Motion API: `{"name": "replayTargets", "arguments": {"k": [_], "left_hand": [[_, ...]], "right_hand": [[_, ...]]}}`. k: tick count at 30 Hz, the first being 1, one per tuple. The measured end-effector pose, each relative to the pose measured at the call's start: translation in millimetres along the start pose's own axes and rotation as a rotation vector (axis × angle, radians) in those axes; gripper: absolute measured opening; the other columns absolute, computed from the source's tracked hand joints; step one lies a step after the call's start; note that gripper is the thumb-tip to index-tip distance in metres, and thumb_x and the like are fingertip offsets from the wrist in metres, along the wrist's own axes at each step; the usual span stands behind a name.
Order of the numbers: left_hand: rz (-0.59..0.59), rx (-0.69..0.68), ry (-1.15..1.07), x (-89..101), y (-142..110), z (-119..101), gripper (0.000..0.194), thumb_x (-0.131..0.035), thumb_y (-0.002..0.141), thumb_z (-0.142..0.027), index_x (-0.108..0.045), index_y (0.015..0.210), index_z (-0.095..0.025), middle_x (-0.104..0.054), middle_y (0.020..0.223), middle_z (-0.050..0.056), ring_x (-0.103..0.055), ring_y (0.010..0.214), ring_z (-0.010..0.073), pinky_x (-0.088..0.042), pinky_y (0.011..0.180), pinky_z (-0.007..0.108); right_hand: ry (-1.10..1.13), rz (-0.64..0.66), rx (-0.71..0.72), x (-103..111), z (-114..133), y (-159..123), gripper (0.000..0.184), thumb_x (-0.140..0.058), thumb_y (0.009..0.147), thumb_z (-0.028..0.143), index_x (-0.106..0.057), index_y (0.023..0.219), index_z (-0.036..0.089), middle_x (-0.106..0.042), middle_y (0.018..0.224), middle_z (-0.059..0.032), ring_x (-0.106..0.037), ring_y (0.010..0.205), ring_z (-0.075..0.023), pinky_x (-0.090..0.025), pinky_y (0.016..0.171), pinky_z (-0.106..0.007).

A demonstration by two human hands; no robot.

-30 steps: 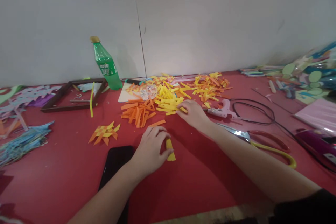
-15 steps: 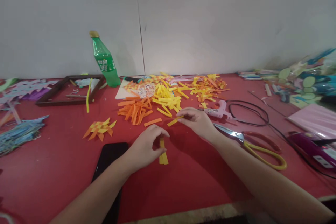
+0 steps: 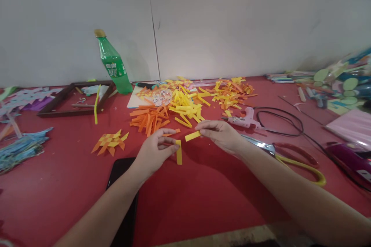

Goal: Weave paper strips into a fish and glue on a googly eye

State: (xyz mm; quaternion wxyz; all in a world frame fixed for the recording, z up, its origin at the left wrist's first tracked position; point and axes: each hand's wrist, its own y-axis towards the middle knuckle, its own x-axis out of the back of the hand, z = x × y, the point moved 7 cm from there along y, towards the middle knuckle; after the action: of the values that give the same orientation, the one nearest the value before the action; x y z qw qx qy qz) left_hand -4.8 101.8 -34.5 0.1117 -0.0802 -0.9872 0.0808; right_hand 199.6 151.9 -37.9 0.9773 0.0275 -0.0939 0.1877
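My left hand (image 3: 155,151) pinches a folded yellow paper strip (image 3: 179,153) that hangs down from its fingertips just above the red table (image 3: 203,193). My right hand (image 3: 220,134) pinches another yellow strip (image 3: 193,136) by its right end, held level and pointing toward the left hand's strip. The two strips are close but apart. Behind the hands lie a heap of orange strips (image 3: 148,119) and a heap of yellow strips (image 3: 185,106). A woven orange and yellow paper piece (image 3: 110,141) lies to the left.
A black phone (image 3: 121,185) lies under my left forearm. Scissors with red and yellow handles (image 3: 286,154), a pink glue gun (image 3: 245,119) with its black cable, a green bottle (image 3: 111,63), a brown frame (image 3: 74,100) and more paper scraps ring the work area.
My right hand picked a yellow strip from the heap and drew it back toward the left hand. My left hand lifted its folded strip off the table.
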Motion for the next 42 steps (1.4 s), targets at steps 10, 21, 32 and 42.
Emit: {"name": "replayTargets", "arguments": {"k": [10,21,32,42], "left_hand": [[0.062,-0.047,0.145,-11.5,-4.1,3.8,0.028,-0.067,0.078,-0.021,-0.060,0.106,-0.020,-0.068,0.082,0.003,-0.068,0.070,0.0176,-0.057,0.069,0.035],[0.097,-0.392,0.709,-25.6,-23.4,-19.3,0.014,-0.068,0.085,-0.026,-0.062,0.096,-0.019,-0.066,0.097,0.007,-0.061,0.092,0.0254,-0.052,0.083,0.043],[0.138,-0.381,0.793,-26.4,-21.1,-16.8,0.029,-0.069,0.085,-0.026,-0.067,0.113,-0.019,-0.069,0.107,0.009,-0.062,0.100,0.0281,-0.051,0.089,0.044],[0.116,-0.397,0.751,-24.7,-21.0,-22.0,0.019,-0.057,0.091,-0.017,-0.067,0.107,-0.018,-0.068,0.103,0.008,-0.060,0.098,0.0256,-0.048,0.090,0.043]], "right_hand": [[-0.404,0.378,0.147,-31.2,22.6,-24.0,0.035,-0.062,0.086,0.021,-0.062,0.121,0.024,-0.070,0.112,-0.0069,-0.068,0.101,-0.0178,-0.056,0.086,-0.033],[-0.833,0.191,0.310,-41.7,33.4,-29.9,0.017,-0.071,0.083,0.022,-0.070,0.099,0.019,-0.070,0.096,-0.0064,-0.065,0.092,-0.0207,-0.053,0.083,-0.033],[-0.832,0.287,0.408,-54.5,32.8,-33.1,0.022,-0.073,0.082,0.020,-0.070,0.105,0.017,-0.072,0.103,-0.0079,-0.063,0.098,-0.0218,-0.052,0.088,-0.036],[-0.807,0.296,0.405,-55.5,32.7,-34.0,0.020,-0.072,0.083,0.019,-0.069,0.102,0.017,-0.071,0.102,-0.0074,-0.062,0.096,-0.0207,-0.051,0.087,-0.035]]}}
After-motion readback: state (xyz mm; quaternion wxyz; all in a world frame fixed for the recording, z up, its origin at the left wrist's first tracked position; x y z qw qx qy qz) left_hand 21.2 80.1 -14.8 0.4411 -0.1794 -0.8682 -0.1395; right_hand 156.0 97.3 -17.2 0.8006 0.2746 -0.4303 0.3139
